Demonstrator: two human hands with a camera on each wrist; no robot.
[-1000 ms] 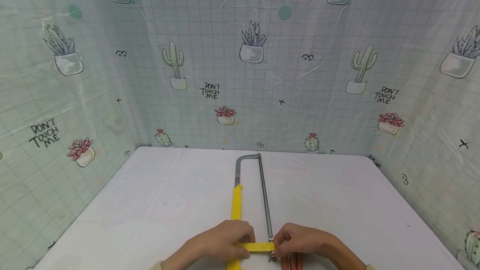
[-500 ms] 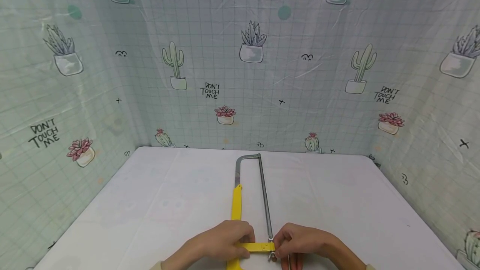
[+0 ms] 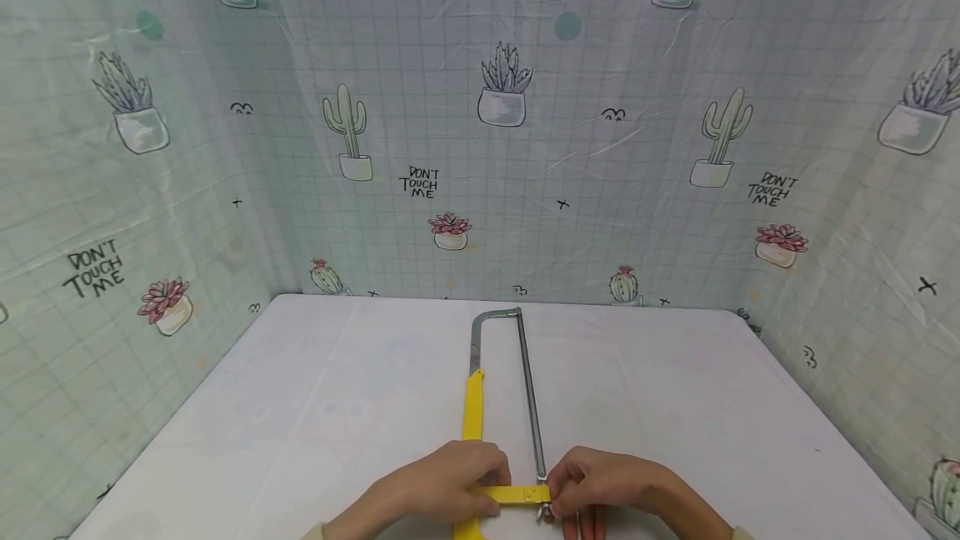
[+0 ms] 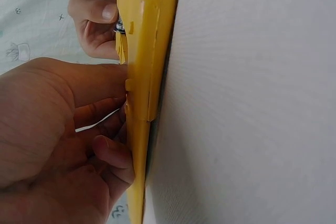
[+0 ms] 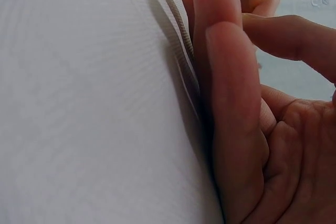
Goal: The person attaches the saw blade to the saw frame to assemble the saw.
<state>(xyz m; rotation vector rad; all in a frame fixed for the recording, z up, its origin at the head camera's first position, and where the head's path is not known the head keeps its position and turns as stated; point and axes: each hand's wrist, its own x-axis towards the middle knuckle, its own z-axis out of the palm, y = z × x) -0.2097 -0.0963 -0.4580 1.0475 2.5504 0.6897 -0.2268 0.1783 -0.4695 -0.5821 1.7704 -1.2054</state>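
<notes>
A hacksaw lies on the white table, its yellow frame [image 3: 473,407] on the left and its narrow grey blade [image 3: 529,394] on the right. My left hand [image 3: 453,477] grips the yellow frame near the corner where its short cross arm [image 3: 513,494] begins. At that arm's outer end sits a small metal wing nut [image 3: 545,513]. My right hand [image 3: 600,477] pinches there with thumb and forefinger, fingertips right at the wing nut. In the left wrist view, a threaded metal piece [image 4: 119,23] shows beside the right thumb. The right hand's other fingers lie low over the table.
A thin strip with a ridged edge [image 5: 181,27] lies against the table beside the right fingers, partly hidden by them. A cactus-print cloth [image 3: 525,165] hangs behind and on both sides of the white table [image 3: 360,382].
The wing nut's wings look slightly turned at the right fingertips. Both hands and the hacksaw stay in place; the head view shifts very slightly.
</notes>
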